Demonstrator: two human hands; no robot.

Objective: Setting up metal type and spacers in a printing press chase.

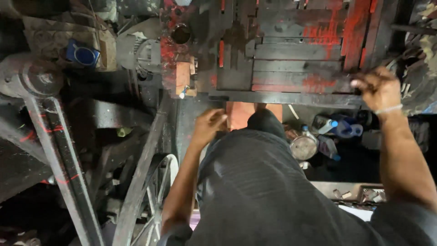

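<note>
Two hands worked apart: the right hand lay with fingers curled on the long dark bar running crosswise along the surface, while the left hand hung loosely curled, empty, just below it.

The right hand is smeared by motion at the fingers, so its grip on the dark metal bed cannot be told. The left hand shows only its back; its fingers curl out of sight. The person's dark shirt hides the floor beneath, and the orange block is half covered. The spoked wheel runs off the near edge. The bottles on the right are too small to make out.
</note>
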